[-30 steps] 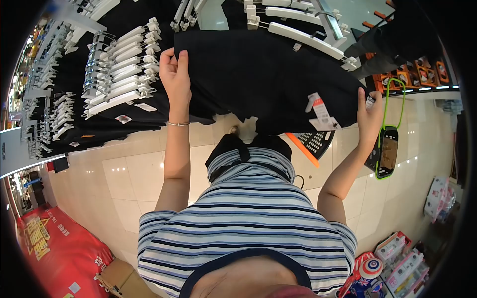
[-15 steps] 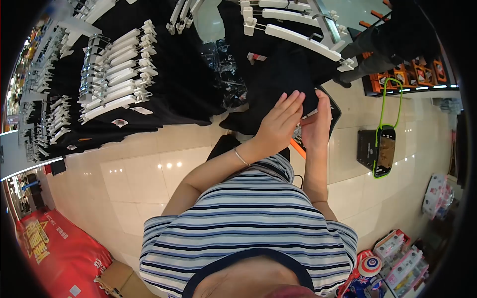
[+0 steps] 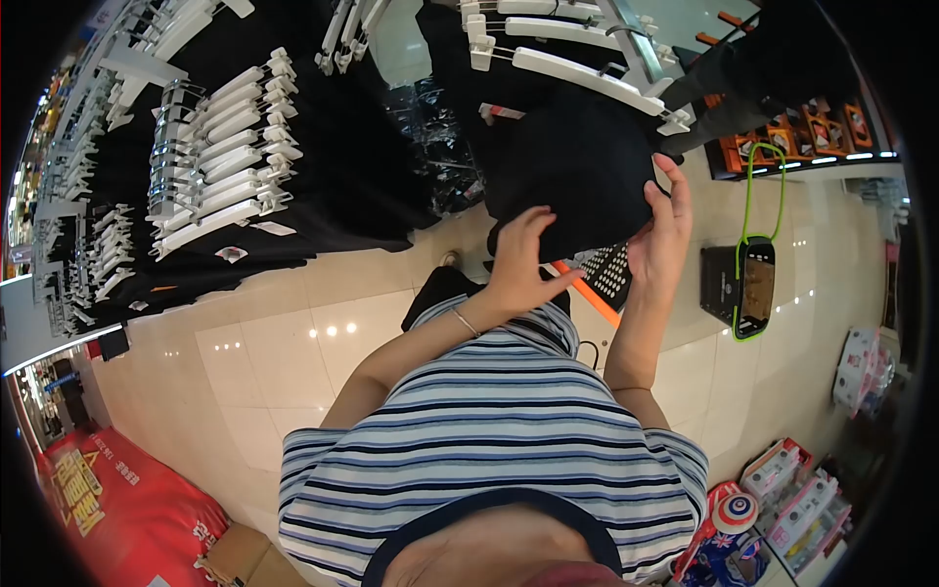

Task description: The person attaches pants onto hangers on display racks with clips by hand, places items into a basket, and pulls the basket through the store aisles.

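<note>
A black garment [image 3: 587, 161] hangs beneath a white clip hanger [image 3: 577, 76], in front of my body. My left hand [image 3: 518, 264] is at its lower left edge, fingertips against the cloth and thumb stretched out to the right. My right hand [image 3: 663, 225] is at the right edge with bent, separated fingers touching the cloth. Neither hand shows a firm grip. A small tag [image 3: 504, 112] shows near the upper left of the garment. Below the garment, between my hands, a dark perforated surface [image 3: 608, 274] with an orange edge is partly visible.
A row of white hangers [image 3: 225, 157] with dark garments stands at left. Shiny dark plastic [image 3: 445, 147] lies behind. A black basket [image 3: 722, 284] with a green handle sits on the floor at right. Someone's dark-clothed legs [image 3: 724, 88] are at upper right. Red cloth [image 3: 127, 499] lies lower left.
My hands were close together over the garment; now they are apart, left hand lower left and right hand farther right. The garment's lower part looks spread wider, and more of the perforated surface shows.
</note>
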